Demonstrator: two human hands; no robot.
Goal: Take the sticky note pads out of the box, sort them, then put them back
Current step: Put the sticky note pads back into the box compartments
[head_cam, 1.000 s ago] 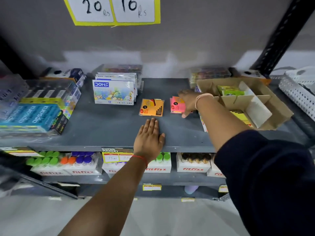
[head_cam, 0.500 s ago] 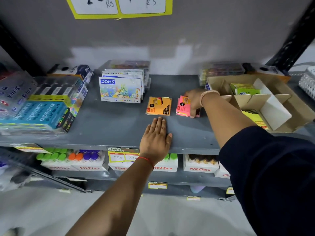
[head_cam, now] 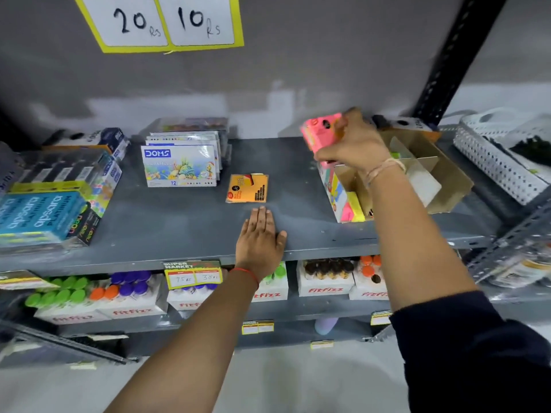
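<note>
Your right hand [head_cam: 354,141] is raised off the shelf [head_cam: 185,231] with its fingers closed around the pink sticky note pads [head_cam: 320,134], held above the near-left corner of the cardboard box [head_cam: 447,174]. The stack looks blurred, so you cannot count how many pads it holds, but it sits clear of both the shelf and the box. Judging by that position, you are carrying the pinks toward the box, probably to drop them into one of the cells formed by its cardboard dividers [head_cam: 417,171].

Your left hand [head_cam: 261,236] lies flat and open, palm down, on the shelf near its front edge, gripping nothing. It seems to be there to steady you while the other arm reaches across.

Just beyond those fingertips lies the orange sticky note pad [head_cam: 247,188], flat on the shelf and apart from everything else. That spacing reads as sorting: orange kept on its own, pink gathered together.

The box stands at the right end of the shelf, and its near wall hides most of what is inside. A printed panel in pink and yellow shows along its left side, but whether that is the box or loose pads cannot be told.

Lower the pinks squarely into a cell so the dividers do not catch a corner of the stack.
</note>
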